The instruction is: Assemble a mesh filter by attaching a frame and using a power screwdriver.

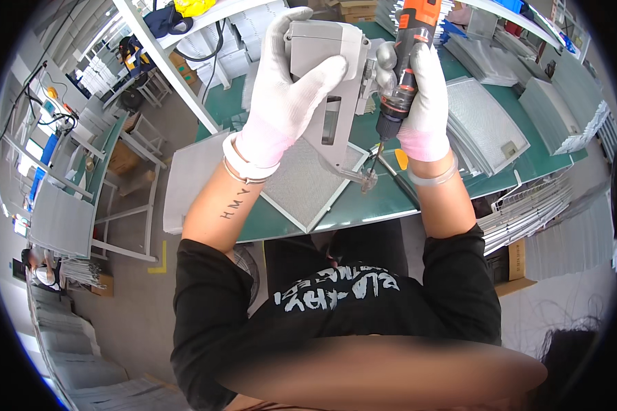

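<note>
Grey device (pixel 349 83), just one, has a boxy housing with rounded corners and a slotted arm narrowing toward its lower end, and I see it held up above the green bench (pixel 363 211). Of two white-gloved hands, the left hand (pixel 281 99) has its grip clamped around the housing, while the right hand (pixel 426 103) has its grip clamped around one black-and-orange power driver (pixel 404 68), bit pointing down. Beneath lies one framed mesh panel (pixel 298 185); the panels (pixel 490 120) at right overlap too closely for me to count.
</note>
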{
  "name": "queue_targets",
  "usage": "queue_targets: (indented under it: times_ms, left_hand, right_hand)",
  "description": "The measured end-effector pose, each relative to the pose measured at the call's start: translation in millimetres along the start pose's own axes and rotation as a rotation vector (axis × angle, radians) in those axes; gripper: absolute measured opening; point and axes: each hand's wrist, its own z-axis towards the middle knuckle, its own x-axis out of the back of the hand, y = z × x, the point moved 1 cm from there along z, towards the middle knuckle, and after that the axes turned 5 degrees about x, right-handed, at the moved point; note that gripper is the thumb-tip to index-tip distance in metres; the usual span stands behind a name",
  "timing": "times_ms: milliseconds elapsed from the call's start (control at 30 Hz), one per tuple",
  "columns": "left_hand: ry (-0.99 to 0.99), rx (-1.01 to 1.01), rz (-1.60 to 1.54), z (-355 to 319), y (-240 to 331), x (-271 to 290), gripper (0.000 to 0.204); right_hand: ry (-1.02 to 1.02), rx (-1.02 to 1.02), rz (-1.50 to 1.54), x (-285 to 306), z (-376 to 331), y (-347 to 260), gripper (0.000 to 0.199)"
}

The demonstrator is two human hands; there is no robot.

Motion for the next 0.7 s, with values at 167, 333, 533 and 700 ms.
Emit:
queue_targets:
  times_ms: [167,333,533,700]
  left_hand:
    - [0.029,-0.022,0.050,8,11,2,0.058]
    - [0.036,-0.044,-0.017,-11,-12,-7,0.066]
    - [0.088,-0.045,-0.111,-12,-12,-16,0.058]
    - [-0.035,0.003,-0.095,6,11,-2,0.063]
  right_hand:
    - [-0.039,-0.005,0.040,-5,-12,3,0.029]
    - [-0.003,-0.007,-0.146,-4,8,-11,0.033]
    - [0.049,0.000,-0.111,-2,11,-14,0.020]
    - [-0.029,-0.024,-0.041,-3,-19,8,0.027]
